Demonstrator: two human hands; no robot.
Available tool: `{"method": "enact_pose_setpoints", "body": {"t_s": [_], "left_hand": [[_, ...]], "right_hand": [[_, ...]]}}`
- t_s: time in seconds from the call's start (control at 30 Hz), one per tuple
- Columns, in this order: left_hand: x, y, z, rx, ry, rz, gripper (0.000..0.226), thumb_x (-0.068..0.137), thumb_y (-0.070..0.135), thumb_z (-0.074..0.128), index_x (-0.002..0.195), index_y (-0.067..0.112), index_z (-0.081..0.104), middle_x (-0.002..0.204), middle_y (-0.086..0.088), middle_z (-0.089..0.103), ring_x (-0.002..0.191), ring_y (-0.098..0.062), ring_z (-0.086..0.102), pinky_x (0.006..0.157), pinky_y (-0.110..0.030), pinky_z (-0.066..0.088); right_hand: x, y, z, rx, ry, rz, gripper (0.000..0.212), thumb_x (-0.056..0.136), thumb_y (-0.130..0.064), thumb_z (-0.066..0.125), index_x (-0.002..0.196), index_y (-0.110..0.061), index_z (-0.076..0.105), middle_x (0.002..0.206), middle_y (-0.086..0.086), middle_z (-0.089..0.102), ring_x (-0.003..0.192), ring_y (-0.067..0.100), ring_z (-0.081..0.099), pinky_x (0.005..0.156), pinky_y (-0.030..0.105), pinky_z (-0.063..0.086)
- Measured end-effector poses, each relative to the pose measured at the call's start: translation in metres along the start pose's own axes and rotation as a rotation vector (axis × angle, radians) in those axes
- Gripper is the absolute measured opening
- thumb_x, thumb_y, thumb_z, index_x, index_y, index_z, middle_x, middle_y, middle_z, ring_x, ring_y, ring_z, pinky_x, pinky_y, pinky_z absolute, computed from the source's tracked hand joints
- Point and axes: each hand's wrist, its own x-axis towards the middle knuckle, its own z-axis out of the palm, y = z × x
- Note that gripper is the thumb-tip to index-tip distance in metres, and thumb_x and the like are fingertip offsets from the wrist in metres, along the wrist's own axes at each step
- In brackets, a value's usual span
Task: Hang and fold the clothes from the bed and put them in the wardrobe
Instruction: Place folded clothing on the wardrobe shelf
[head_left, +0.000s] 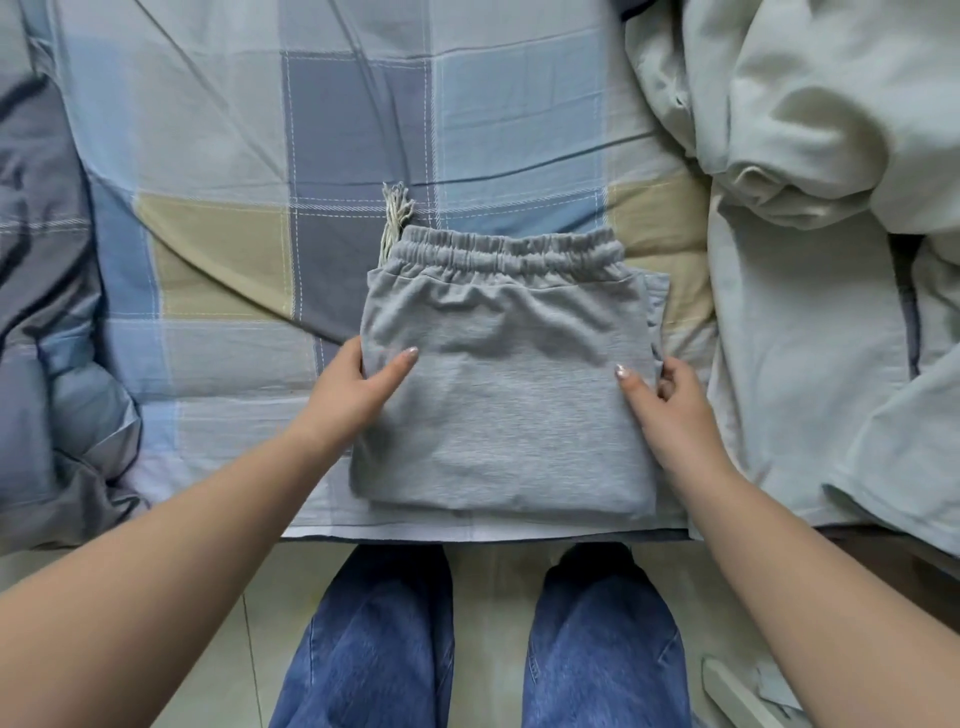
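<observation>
A folded pair of grey trousers (501, 374) lies at the near edge of a bed covered in a checked sheet (208, 156), the elastic waistband (506, 249) at the far end of the bundle and a pale drawstring (396, 218) trailing off its far-left corner. A person in blue jeans (478, 649) stands on the floor just in front of the trousers. The left hand (358, 384) takes the bundle's left edge, thumb lying on top of the cloth and the fingers tucked out of sight beneath it. The right hand (670, 400) takes the right edge the same way, thumb on top and fingers curled against the stacked layers at the side. Right of the trousers, a crumpled pale quilt (810, 182) is heaped across the bed; left of them, a darker blue-grey cover (47, 312) is bunched up.

The trousers look to be soft jersey knit: light, limp and not slippery, but with no stiffness of their own, so the folded layers will likely sag or slide apart if lifted by one edge. Both sides gripped at mid-length, with the fingers under the lowest layer, appears the sound hold. The loose drawstring may dangle on the way to the wardrobe, which is out of view.
</observation>
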Motion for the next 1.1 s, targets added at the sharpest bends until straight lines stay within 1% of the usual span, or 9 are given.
{"method": "enact_pose_setpoints", "body": {"t_s": [0.13,0.3,0.43,0.6,0.7,0.83,0.97,1.03,1.1], "left_hand": [[0.009,0.014,0.009,-0.163,-0.173,-0.044,0.048,0.077,0.041,0.075,0.119,0.020,0.062,0.112,0.004,0.071,0.103,-0.013,0.067,0.096,-0.037,0.051],[0.000,0.029,0.004,-0.292,-0.106,-0.060,0.045,0.067,0.035,0.085,0.105,0.024,0.064,0.109,0.004,0.071,0.100,-0.013,0.068,0.090,-0.033,0.052],[-0.034,0.052,-0.005,-0.327,-0.095,-0.017,0.045,0.064,0.034,0.084,0.104,0.024,0.065,0.107,0.004,0.072,0.100,-0.015,0.068,0.090,-0.034,0.052],[-0.095,0.101,-0.020,-0.363,-0.108,0.064,0.064,0.056,0.044,0.083,0.112,0.021,0.064,0.108,0.001,0.072,0.101,-0.017,0.069,0.093,-0.038,0.051],[-0.133,0.141,-0.032,-0.405,-0.098,0.115,0.066,0.050,0.047,0.082,0.109,0.021,0.065,0.106,0.002,0.073,0.100,-0.017,0.069,0.091,-0.037,0.052],[-0.189,0.196,-0.053,-0.454,-0.106,0.222,0.067,0.051,0.045,0.082,0.112,0.020,0.065,0.107,0.001,0.073,0.101,-0.017,0.068,0.090,-0.035,0.051],[-0.239,0.247,-0.084,-0.472,-0.216,0.311,0.076,0.043,0.045,0.087,0.110,0.017,0.065,0.104,-0.001,0.074,0.096,-0.016,0.070,0.076,-0.025,0.055],[-0.261,0.271,-0.103,-0.467,-0.281,0.358,0.082,0.037,0.046,0.090,0.109,0.017,0.065,0.100,-0.002,0.075,0.093,-0.017,0.071,0.067,-0.021,0.055],[-0.276,0.287,-0.121,-0.442,-0.325,0.405,0.083,0.036,0.048,0.090,0.109,0.016,0.065,0.099,-0.003,0.075,0.093,-0.020,0.071,0.066,-0.021,0.055]], "right_hand": [[0.003,-0.011,0.011,-0.015,-0.077,0.028,0.046,0.079,-0.040,0.073,0.115,-0.025,0.049,0.112,-0.004,0.062,0.103,0.018,0.061,0.093,0.037,0.049],[-0.005,-0.026,-0.003,-0.006,-0.098,-0.095,0.029,0.084,-0.025,0.070,0.108,-0.029,0.054,0.095,-0.015,0.061,0.094,0.013,0.059,0.084,0.026,0.042],[-0.038,-0.046,-0.023,0.029,-0.112,-0.149,0.032,0.083,-0.026,0.071,0.111,-0.031,0.056,0.104,-0.011,0.065,0.099,0.012,0.062,0.090,0.031,0.048],[-0.101,-0.086,-0.067,0.112,-0.122,-0.198,0.026,0.085,-0.021,0.070,0.105,-0.033,0.059,0.104,-0.012,0.067,0.095,0.006,0.064,0.081,0.024,0.049],[-0.141,-0.120,-0.097,0.148,-0.103,-0.239,0.022,0.084,-0.017,0.070,0.097,-0.031,0.060,0.102,-0.008,0.069,0.091,0.008,0.066,0.082,0.028,0.051],[-0.202,-0.166,-0.135,0.237,-0.085,-0.314,0.026,0.083,-0.013,0.069,0.105,-0.025,0.061,0.100,-0.007,0.072,0.092,0.010,0.068,0.079,0.026,0.051],[-0.267,-0.206,-0.158,0.323,-0.069,-0.391,0.032,0.085,-0.010,0.067,0.112,-0.027,0.059,0.100,-0.007,0.072,0.093,0.011,0.069,0.071,0.020,0.053],[-0.301,-0.221,-0.165,0.376,-0.041,-0.431,0.038,0.085,-0.010,0.066,0.118,-0.025,0.057,0.105,-0.005,0.072,0.097,0.013,0.068,0.075,0.024,0.054],[-0.331,-0.229,-0.167,0.438,-0.024,-0.444,0.037,0.087,-0.009,0.064,0.116,-0.029,0.056,0.106,-0.005,0.071,0.097,0.015,0.068,0.076,0.028,0.055]]}}
